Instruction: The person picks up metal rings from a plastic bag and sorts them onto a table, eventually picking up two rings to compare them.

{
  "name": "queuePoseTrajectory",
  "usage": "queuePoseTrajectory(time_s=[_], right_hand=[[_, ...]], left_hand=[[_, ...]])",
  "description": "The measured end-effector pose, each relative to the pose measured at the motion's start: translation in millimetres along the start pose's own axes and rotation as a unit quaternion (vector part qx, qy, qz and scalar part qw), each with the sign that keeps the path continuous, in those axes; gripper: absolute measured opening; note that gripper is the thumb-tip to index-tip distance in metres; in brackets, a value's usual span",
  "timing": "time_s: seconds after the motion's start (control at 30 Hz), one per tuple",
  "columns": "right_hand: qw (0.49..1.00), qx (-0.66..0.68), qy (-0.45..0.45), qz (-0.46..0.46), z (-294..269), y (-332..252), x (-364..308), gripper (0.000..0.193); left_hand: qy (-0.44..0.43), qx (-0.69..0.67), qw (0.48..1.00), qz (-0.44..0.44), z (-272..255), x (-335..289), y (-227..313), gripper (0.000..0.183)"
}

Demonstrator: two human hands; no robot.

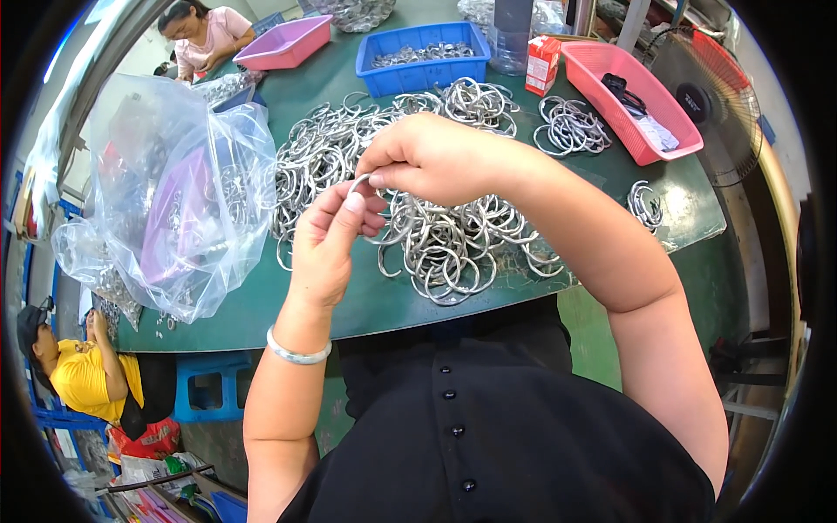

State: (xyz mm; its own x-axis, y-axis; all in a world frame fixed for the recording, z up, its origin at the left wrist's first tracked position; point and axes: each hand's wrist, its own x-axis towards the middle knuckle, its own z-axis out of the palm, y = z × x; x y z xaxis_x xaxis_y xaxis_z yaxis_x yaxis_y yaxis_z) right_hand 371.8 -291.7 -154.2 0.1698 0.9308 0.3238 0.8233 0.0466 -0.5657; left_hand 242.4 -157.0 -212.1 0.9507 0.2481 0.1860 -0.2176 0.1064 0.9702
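Observation:
Between my two hands is a silvery metal ring, open like a bangle, and most of it is hidden by my fingers. My left hand pinches it from below with thumb and fingers. From above, my right hand grips its other part between thumb and forefinger. Both hands are over a large heap of similar metal rings spread across the green table. A pale bangle circles my left wrist.
Clear plastic bags stand at the left. Beyond the heap are a blue bin of metal pieces, a pink basket, a red carton and a fan. Two people sit at the left and far left, near a blue stool.

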Motion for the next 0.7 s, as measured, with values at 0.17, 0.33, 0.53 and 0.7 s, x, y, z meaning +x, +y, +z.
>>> queuePoseTrajectory(time_s=[0.17,0.33,0.53,0.7], right_hand=[[0.999,0.022,-0.031,-0.005,8,-3,6,0.018],[0.977,0.158,-0.089,0.115,9,-9,12,0.021],[0.948,0.251,-0.037,0.191,23,-22,17,0.028],[0.971,0.199,-0.039,0.124,33,-33,22,0.027]], left_hand=[[-0.003,-0.025,0.996,-0.082,-16,-9,7,0.019],[0.018,-0.127,0.987,-0.095,-8,-22,8,0.023],[0.100,0.039,0.993,0.039,5,-42,-3,0.022],[0.098,-0.055,0.993,0.024,-1,-44,-13,0.013]])
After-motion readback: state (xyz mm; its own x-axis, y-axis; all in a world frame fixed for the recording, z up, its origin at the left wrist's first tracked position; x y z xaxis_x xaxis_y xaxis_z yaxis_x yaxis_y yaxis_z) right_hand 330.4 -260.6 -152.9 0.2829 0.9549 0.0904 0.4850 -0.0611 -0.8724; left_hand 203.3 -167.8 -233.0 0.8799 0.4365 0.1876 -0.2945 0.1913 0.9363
